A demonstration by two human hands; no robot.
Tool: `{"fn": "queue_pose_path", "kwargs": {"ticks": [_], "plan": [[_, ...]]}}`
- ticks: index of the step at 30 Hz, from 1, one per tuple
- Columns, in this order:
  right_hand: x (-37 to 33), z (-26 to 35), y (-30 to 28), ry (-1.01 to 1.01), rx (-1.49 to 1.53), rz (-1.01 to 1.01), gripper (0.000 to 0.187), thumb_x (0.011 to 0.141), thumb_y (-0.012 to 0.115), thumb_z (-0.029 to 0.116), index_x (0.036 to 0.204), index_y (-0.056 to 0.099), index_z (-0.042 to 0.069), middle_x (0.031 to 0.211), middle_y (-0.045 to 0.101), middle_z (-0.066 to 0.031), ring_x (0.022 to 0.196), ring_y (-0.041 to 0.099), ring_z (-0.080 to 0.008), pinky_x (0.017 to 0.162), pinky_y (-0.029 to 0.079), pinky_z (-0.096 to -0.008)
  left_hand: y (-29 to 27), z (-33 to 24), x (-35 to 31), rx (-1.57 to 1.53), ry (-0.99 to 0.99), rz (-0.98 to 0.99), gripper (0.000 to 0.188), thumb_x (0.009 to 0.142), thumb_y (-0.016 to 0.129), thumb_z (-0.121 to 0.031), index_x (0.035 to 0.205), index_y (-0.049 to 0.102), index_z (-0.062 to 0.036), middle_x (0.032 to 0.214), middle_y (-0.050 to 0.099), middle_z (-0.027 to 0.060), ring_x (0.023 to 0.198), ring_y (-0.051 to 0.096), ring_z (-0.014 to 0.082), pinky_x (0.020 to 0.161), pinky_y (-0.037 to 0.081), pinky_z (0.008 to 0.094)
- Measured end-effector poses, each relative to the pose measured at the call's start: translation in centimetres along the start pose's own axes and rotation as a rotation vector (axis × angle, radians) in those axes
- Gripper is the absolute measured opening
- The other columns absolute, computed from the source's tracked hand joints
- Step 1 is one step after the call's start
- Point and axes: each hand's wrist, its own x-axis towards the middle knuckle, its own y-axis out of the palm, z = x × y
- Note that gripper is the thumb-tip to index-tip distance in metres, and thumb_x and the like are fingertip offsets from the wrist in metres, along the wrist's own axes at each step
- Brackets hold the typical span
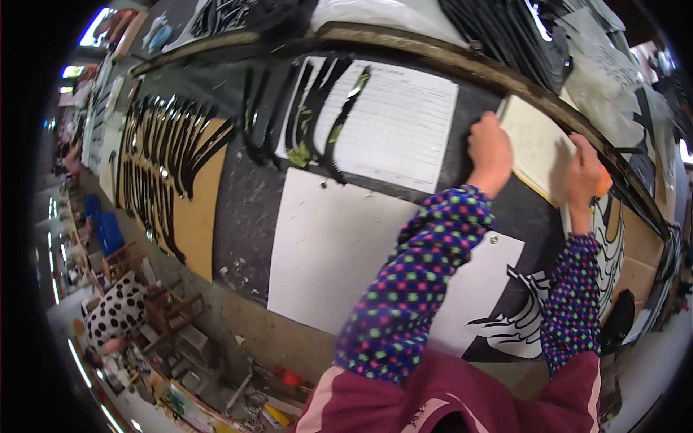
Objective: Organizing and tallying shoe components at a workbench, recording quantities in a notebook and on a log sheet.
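A notebook [538,148] with cream pages lies at the far right of the dark worktable, against the raised wooden edge. At its left edge is my left hand [491,153], its fingers curled closed on the side of it. My right hand [583,177] grips the right edge, fingers closed, with something orange [603,182] showing beside it. To the left lies a printed sheet with a table [404,119], with curved black strips [346,119] across its left part. Nearer me is a blank white sheet [339,245].
Many black strips [155,144] lie in rows on a brown board [202,224] at the left. White sheets with black curved shapes [516,325] lie under and beside my arms. A wooden rail [404,36] borders the far side, with black bundles [505,36] and plastic bags [603,86] beyond.
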Motion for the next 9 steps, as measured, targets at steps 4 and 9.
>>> {"fn": "queue_pose_path", "kwargs": {"ticks": [4, 9], "plan": [[-0.3, 4.3, -4.2, -0.016, 0.011, 0.116, 0.017, 0.091, 0.057, -0.003, 0.104, 0.066, 0.003, 0.105, 0.071, -0.01, 0.095, 0.067, -0.0221, 0.08, 0.051, -0.0314, -1.8, 0.8, 1.3, -0.121, -0.048, -0.027, 0.017, 0.088, 0.049, -0.005, 0.09, 0.063, 0.0032, 0.093, 0.065, 0.0313, 0.091, 0.063, 0.0489, 0.079, 0.051, 0.0516], [-3.3, 8.6, -4.8, 0.026, 0.083, 0.172, 0.016, 0.094, 0.055, -0.004, 0.104, 0.065, 0.002, 0.105, 0.07, -0.0093, 0.098, 0.066, -0.0204, 0.085, 0.05, -0.0299, -1.8, 0.6, 1.4, -0.069, -0.007, 0.105, 0.021, 0.089, 0.046, -0.005, 0.093, 0.065, 0.0028, 0.1, 0.064, 0.0328, 0.1, 0.062, 0.0487, 0.087, 0.05, 0.0524]]}}
